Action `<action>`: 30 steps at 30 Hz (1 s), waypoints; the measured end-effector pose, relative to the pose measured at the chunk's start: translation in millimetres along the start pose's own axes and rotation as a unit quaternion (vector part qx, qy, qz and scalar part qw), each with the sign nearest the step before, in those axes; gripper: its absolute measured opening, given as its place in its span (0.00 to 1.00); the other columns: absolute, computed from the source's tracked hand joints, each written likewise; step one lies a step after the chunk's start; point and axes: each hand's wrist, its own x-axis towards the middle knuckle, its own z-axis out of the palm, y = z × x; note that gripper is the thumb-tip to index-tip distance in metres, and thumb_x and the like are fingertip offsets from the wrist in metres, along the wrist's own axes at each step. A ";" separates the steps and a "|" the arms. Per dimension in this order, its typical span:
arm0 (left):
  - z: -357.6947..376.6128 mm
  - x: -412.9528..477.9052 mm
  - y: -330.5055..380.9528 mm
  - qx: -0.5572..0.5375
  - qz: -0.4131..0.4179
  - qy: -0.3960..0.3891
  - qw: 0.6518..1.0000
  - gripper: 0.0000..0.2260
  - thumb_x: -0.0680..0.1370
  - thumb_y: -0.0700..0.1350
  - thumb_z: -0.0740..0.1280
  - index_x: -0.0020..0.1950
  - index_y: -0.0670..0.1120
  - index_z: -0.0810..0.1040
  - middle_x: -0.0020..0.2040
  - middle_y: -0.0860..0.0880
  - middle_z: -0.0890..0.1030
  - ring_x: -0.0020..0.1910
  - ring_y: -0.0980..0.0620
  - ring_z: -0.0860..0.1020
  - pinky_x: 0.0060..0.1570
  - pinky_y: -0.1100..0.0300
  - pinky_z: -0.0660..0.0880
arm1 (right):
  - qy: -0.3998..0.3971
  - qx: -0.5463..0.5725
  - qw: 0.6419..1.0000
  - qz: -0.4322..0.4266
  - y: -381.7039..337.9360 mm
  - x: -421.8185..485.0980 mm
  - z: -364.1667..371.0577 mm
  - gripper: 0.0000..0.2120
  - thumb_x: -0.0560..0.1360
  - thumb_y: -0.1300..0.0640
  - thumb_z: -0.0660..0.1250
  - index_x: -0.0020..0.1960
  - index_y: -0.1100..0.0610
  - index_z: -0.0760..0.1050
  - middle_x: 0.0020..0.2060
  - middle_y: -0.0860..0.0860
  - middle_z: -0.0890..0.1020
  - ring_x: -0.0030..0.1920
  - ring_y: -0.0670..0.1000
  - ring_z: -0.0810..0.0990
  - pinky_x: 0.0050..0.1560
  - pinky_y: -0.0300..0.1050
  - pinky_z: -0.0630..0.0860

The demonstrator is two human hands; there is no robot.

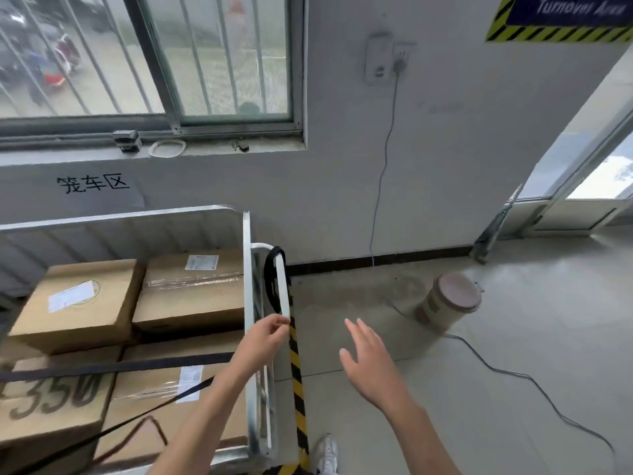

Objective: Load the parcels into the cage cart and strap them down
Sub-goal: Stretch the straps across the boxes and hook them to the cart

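Parcels (191, 293) sit loaded in cart (247, 269). The strap (269, 279) hangs upright on the corner rail. Left hand (267, 337) is nearer, its fingers (279, 322) pinching the strap's lower end. Right hand (368, 354) is spread, empty and apart.

"350" on box (68, 419), "笼车区" on wall (342, 166)

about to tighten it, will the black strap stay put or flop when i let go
Probably floppy: the strap lies flat across the boxes and drapes in a loop over the cart rail. Likely light, as the left hand seems to hold it by a fingertip pinch.
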 end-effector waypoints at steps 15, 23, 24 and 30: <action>59.1 140.4 87.5 -0.035 -0.064 0.069 0.995 0.11 0.82 0.51 0.63 0.63 0.53 0.78 0.56 0.56 0.81 0.55 0.60 0.79 0.58 0.58 0.77 | -0.151 0.017 0.985 -0.083 48.3 148.4 -74.8 0.27 0.82 0.51 0.56 0.79 0.42 0.55 0.79 0.42 0.56 0.78 0.43 0.54 0.77 0.44 0.54; 72.7 182.0 91.6 -0.058 -0.174 0.202 0.962 0.07 0.81 0.49 0.66 0.57 0.60 0.77 0.54 0.58 0.82 0.55 0.61 0.79 0.58 0.58 0.78 | -0.270 0.004 0.952 -0.142 50.8 252.6 -106.9 0.25 0.81 0.53 0.57 0.77 0.42 0.60 0.77 0.41 0.62 0.75 0.42 0.62 0.75 0.41 0.59; 72.3 189.8 96.0 -0.055 -0.187 0.216 0.957 0.07 0.81 0.50 0.66 0.57 0.60 0.77 0.54 0.59 0.82 0.55 0.61 0.79 0.57 0.58 0.78 | -0.283 -0.005 0.947 -0.152 48.9 267.7 -109.3 0.25 0.81 0.53 0.58 0.76 0.43 0.61 0.76 0.41 0.64 0.74 0.42 0.64 0.74 0.40 0.60; 58.7 235.7 105.2 -0.007 -0.266 0.255 0.929 0.11 0.81 0.50 0.64 0.63 0.56 0.77 0.55 0.59 0.81 0.52 0.61 0.79 0.53 0.59 0.79 | -0.350 -0.011 0.922 -0.163 28.1 333.9 -102.4 0.25 0.79 0.53 0.58 0.75 0.42 0.64 0.72 0.41 0.68 0.66 0.46 0.73 0.68 0.42 0.69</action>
